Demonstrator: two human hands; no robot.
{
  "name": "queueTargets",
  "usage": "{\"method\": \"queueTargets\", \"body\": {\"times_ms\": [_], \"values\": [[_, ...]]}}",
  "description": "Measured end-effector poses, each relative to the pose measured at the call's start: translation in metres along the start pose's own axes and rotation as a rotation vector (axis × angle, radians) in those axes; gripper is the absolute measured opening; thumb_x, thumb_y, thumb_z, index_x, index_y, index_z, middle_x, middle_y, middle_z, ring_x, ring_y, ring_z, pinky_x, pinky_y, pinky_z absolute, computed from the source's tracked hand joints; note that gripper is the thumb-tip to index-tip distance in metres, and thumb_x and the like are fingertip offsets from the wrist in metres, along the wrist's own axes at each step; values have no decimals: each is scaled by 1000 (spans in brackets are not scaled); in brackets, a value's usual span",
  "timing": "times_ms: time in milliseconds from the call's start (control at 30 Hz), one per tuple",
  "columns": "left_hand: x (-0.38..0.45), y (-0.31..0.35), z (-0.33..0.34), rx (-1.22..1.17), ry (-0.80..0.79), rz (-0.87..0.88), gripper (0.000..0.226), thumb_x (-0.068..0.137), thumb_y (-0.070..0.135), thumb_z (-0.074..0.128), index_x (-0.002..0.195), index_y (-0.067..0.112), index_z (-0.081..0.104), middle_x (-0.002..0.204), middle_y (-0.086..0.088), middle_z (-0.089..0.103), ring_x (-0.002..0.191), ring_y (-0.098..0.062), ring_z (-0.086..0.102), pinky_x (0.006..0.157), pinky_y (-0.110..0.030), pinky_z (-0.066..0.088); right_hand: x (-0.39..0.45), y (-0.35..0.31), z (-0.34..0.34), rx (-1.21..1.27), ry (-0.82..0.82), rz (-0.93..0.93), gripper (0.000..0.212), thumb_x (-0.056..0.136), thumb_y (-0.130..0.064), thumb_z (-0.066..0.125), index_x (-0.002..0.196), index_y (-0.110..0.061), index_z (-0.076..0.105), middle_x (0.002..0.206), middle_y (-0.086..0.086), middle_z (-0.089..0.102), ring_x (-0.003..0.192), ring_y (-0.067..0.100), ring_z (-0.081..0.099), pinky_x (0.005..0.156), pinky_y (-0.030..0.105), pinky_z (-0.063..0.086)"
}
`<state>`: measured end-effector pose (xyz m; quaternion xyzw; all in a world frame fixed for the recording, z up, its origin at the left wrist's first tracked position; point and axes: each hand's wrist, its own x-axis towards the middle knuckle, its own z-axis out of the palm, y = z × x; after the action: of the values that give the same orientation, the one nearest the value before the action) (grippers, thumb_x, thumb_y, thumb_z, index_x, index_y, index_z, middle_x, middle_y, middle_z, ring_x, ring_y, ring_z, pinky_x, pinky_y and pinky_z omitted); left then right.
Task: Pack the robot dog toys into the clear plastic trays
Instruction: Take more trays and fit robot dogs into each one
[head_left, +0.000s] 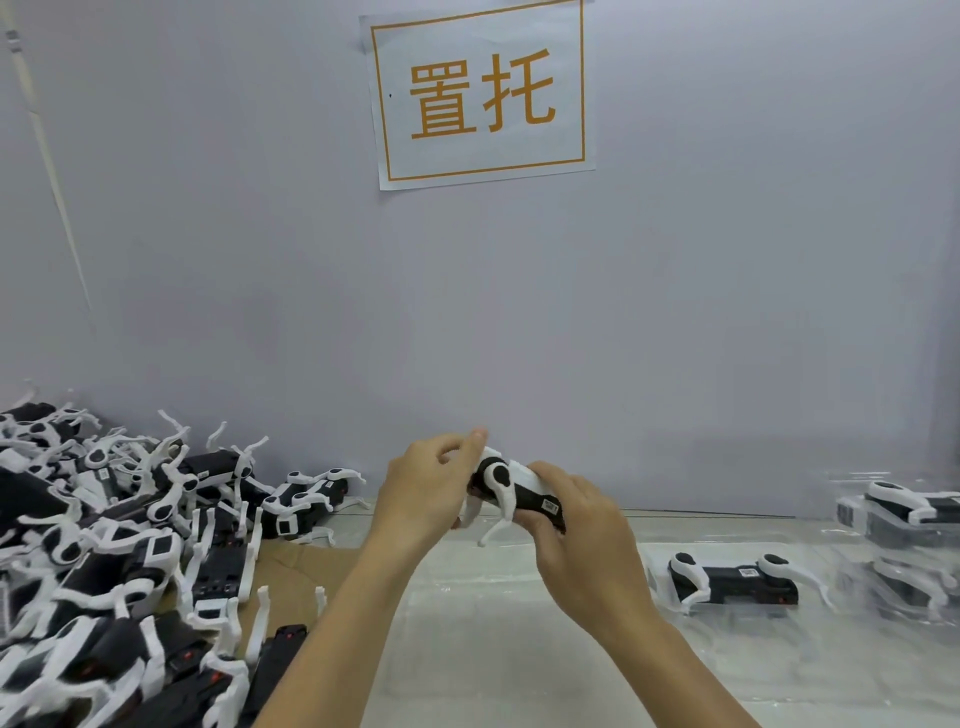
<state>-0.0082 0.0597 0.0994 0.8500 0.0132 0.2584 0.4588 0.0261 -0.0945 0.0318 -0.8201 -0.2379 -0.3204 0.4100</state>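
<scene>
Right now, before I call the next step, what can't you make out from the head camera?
- Black-and-white robot dog toy gripped by left hand and right hand: head end hidden by fingers.
- Clear plastic tray: compartment edges lost in glare.
- Stacked filled trays: cut off by right edge.
- Pile of loose toys: cut off at left and bottom.
- Toy's label: too small.

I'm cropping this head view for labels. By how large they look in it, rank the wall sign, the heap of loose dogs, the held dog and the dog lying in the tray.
1. Heap of loose dogs
2. Wall sign
3. Dog lying in the tray
4. Held dog, partly covered by both hands, so the last two are unsure.
</scene>
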Motion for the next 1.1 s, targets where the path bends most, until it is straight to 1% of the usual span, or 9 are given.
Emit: {"method": "queueTargets", "body": {"times_ms": [100, 233, 333, 500, 633, 733, 833, 1000, 1100], "values": [[1, 0, 0, 20, -44, 122, 17, 96, 41, 57, 86, 34, 69, 88, 6, 69, 73, -4, 58, 65, -11, 41, 3, 1, -2, 155, -46, 86, 26, 91, -24, 65, 114, -36, 62, 84, -11, 62, 76, 8, 54, 66, 27, 44], [-2, 1, 0, -396, -249, 67, 15, 102, 22, 53, 108, 29, 65, 106, -5, 70, 93, -15, 66, 79, -22, 52, 4, -7, -5, 518, -132, 175, 21, 90, -18, 68, 94, -39, 67, 68, -11, 63, 57, 4, 52, 53, 15, 40], [-3, -1, 5, -428, -193, 111, 20, 100, 11, 54, 106, 26, 66, 100, -5, 72, 92, -16, 70, 77, -24, 55, 3, -8, -7, 577, -181, 219, 16, 90, -18, 69, 95, -34, 69, 73, -9, 67, 63, 5, 58, 51, 14, 42], [-3, -4, 8, -394, -199, 107, 17, 99, 18, 58, 105, 31, 68, 94, 0, 74, 92, -18, 69, 84, -30, 56, 3, -7, -9, 539, -148, 239, 21, 87, -13, 69, 96, -32, 70, 85, -8, 70, 79, 11, 64, 57, 20, 46], [1, -15, 1, -360, -131, 33, 19, 102, 32, 51, 105, 31, 70, 98, 6, 75, 95, -10, 69, 78, -26, 48, 2, -3, -7, 540, -59, 258, 21, 89, -10, 69, 92, -31, 67, 80, -12, 69, 73, 6, 61, 67, 20, 50], [8, -42, -1, -41, 28, -31, 15, 97, 19, 57, 95, 30, 68, 93, 9, 72, 92, -8, 65, 71, -16, 42, 1, 6, -4, 569, 25, 327, 14, 91, -16, 69, 90, -29, 65, 80, -6, 69, 74, 9, 60, 67, 19, 48], [6, -76, 6, 140, -53, -247, 17, 93, 17, 54, 96, 30, 64, 98, 9, 64, 90, -9, 58, 64, -15, 38, 1, 13, -3, 577, 68, 391, 9, 93, -19, 67, 91, -27, 64, 84, -2, 69, 76, 11, 60, 70, 25, 50], [3, -104, 18, -146, -112, -468, 32, 90, 1, 48, 101, 22, 70, 103, 1, 67, 81, -11, 54, 62, -25, 40, 1, 18, -2, 548, 79, 431, 11, 95, -16, 64, 92, -27, 62, 87, -3, 69, 84, 19, 62, 74, 30, 50], [2, -105, 20, -288, -110, -534, 40, 85, -7, 48, 103, 20, 71, 108, 0, 69, 89, -16, 56, 70, -30, 40, 2, 17, -3, 538, 102, 417, 13, 93, -20, 68, 94, -30, 60, 87, -8, 68, 80, 8, 62, 73, 28, 52]]}}
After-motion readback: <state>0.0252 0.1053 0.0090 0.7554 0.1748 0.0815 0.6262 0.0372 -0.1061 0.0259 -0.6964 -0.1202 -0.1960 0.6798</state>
